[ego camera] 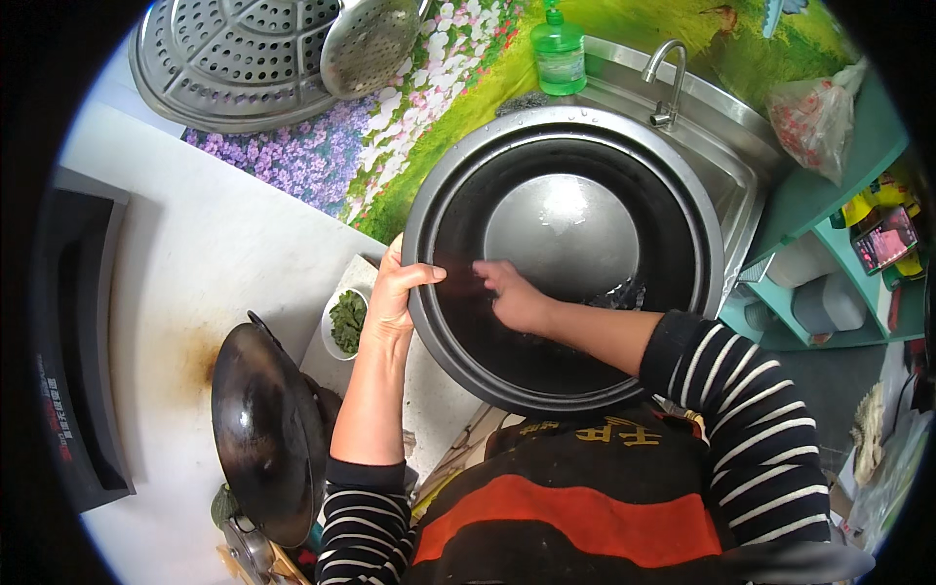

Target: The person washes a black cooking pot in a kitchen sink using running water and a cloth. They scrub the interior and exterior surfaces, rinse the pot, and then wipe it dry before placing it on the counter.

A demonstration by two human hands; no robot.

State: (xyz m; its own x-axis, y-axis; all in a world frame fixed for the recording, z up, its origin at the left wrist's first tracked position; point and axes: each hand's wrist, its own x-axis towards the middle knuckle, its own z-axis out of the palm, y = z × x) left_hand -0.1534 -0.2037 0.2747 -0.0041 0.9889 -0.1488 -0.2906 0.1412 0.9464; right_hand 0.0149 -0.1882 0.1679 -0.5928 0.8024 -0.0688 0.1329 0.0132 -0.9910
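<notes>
A large round black basin (563,219) is tilted in front of me, its hollow facing up towards me. A little water glistens on its flat bottom and along the lower inner wall. My left hand (398,285) grips the left rim, with the thumb over the edge and the other fingers hidden behind it. Inside the basin is my right hand (515,296), near the left inner wall. Its fingers are partly blurred and nothing shows in them. Whether they touch the wall, I cannot tell.
Behind the basin are a steel sink (731,175), a faucet (669,80) and a green pump bottle (559,55). A white bowl of green leaves (347,322) stands on the counter left of my forearm. A wok (267,431) stands on edge at lower left. Teal shelves (841,278) line the right.
</notes>
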